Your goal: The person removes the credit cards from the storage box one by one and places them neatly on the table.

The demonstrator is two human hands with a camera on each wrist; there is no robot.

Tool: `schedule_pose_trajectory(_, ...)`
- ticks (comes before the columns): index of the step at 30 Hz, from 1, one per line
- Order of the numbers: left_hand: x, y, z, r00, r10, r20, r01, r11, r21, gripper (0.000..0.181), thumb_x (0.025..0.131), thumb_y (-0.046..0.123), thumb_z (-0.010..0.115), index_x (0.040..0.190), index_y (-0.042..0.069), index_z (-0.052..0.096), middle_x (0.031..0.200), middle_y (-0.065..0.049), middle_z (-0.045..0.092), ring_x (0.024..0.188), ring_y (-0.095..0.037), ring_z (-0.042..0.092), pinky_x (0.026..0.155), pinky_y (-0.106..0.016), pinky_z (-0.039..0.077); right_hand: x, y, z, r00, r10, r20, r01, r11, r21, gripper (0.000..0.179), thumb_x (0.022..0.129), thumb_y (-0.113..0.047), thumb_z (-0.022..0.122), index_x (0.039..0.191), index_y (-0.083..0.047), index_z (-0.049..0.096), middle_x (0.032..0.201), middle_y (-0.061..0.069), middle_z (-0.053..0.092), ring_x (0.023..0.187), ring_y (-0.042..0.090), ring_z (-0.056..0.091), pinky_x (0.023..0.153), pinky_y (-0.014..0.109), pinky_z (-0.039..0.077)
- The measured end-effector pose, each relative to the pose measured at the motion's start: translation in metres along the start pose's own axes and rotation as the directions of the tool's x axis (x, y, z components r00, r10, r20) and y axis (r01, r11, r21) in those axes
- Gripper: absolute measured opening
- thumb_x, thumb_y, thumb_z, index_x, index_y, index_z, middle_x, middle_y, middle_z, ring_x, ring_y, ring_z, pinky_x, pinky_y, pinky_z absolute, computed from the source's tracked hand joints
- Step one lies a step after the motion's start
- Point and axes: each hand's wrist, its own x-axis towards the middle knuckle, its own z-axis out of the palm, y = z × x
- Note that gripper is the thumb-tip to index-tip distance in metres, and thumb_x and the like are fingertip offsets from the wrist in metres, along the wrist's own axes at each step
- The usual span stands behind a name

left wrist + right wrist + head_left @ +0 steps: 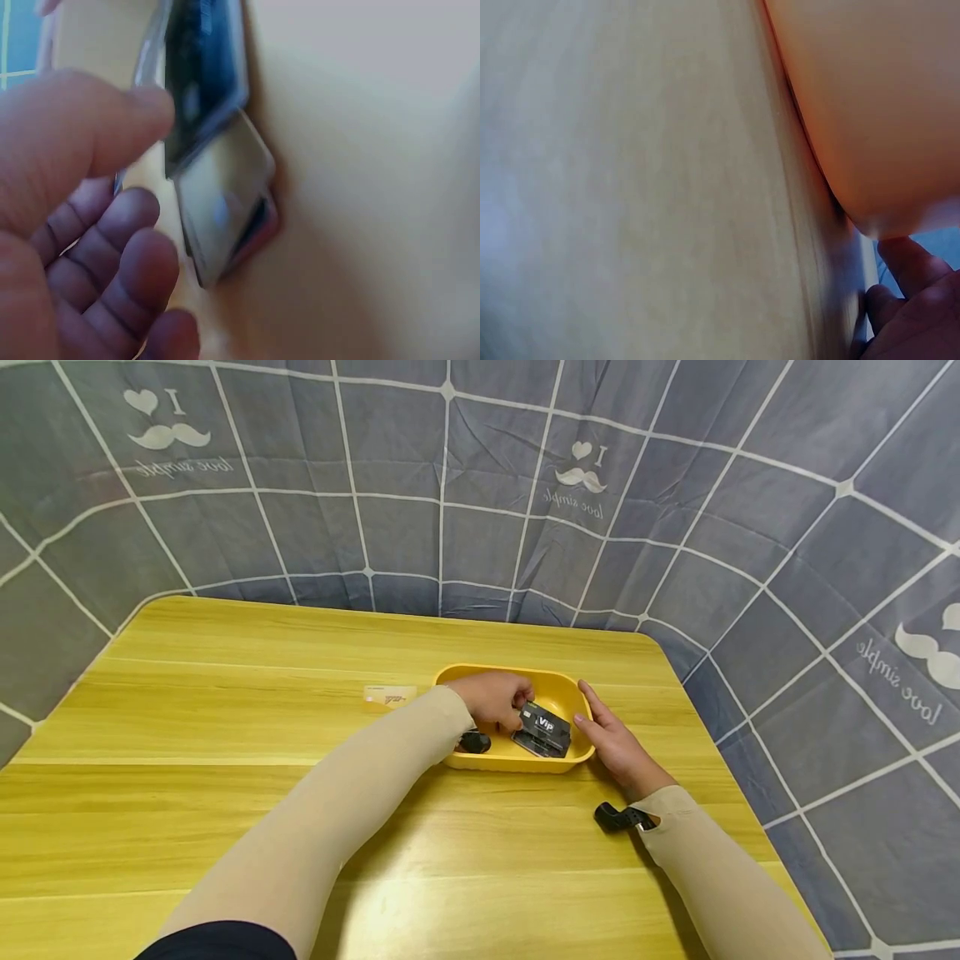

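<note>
A yellow plastic box [517, 764] stands on the table, with several cards inside. My left hand [491, 696] reaches over its left side and pinches the left edge of a black card marked "Vip" [545, 723]. In the left wrist view the thumb [135, 124] lies against this dark card [206, 75], the other fingers curled below. Under it a gold card [225, 187] and a reddish-edged card [262, 236] lie fanned out. My right hand [618, 745] grips the box's right wall, thumb at the rim and fingers outside; the right wrist view shows fingertips touching the orange-looking wall [885, 150].
A pale card [390, 695] lies on the wooden table [262, 710] left of the box. Black wrist cameras sit at the left wrist [474, 742] and the right wrist [617, 817]. Grey checked curtain [397, 460] hangs behind and to the right of the table.
</note>
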Motion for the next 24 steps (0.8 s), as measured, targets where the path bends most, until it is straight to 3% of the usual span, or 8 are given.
schedule_pose_trajectory(4,0.0,0.0,-0.006,1.0,-0.002,-0.012,0.002,1.0,0.008,0.047,0.089,0.015,0.078,0.132,0.008,0.06,0.115,-0.004,0.062,0.102,-0.02,0.058,0.091,-0.03,0.048,0.0,-0.001,0.0,1.0,0.001,0.008,-0.001,1.0,0.002,0.068,0.115,-0.02,0.04,0.171,-0.024,0.002,0.178,0.01,0.001,0.164,0.036,0.01,0.122,0.051,0.027)
schedule_pose_trajectory(12,-0.012,-0.001,-0.025,0.998,0.01,-0.06,-0.003,0.994,0.109,0.053,0.093,0.024,0.077,0.142,0.01,0.059,0.125,-0.002,0.064,0.111,-0.02,0.058,0.106,-0.036,0.048,0.004,-0.002,0.002,1.0,0.018,-0.009,-0.018,1.0,-0.001,0.069,0.114,-0.024,0.043,0.171,-0.026,0.004,0.179,0.008,0.004,0.163,0.035,0.016,0.121,0.046,0.029)
schedule_pose_trajectory(18,-0.026,-0.011,-0.045,0.995,0.034,-0.096,-0.021,0.991,0.136,0.053,0.094,0.028,0.077,0.141,0.01,0.06,0.125,-0.003,0.065,0.111,-0.02,0.059,0.105,-0.036,0.049,0.009,-0.002,0.005,0.999,0.025,-0.023,-0.025,1.0,-0.005,0.069,0.114,-0.023,0.042,0.171,-0.031,0.004,0.179,0.008,0.003,0.163,0.035,0.017,0.12,0.041,0.032)
schedule_pose_trajectory(24,-0.046,-0.022,-0.07,0.989,0.044,-0.14,-0.031,0.995,0.095,0.053,0.093,0.029,0.078,0.139,0.01,0.059,0.123,-0.004,0.065,0.107,-0.023,0.06,0.096,-0.037,0.051,0.014,-0.002,0.009,0.998,0.032,-0.045,-0.033,0.999,-0.004,0.068,0.115,-0.023,0.042,0.171,-0.03,0.005,0.179,0.007,0.003,0.163,0.035,0.016,0.116,0.033,0.037)
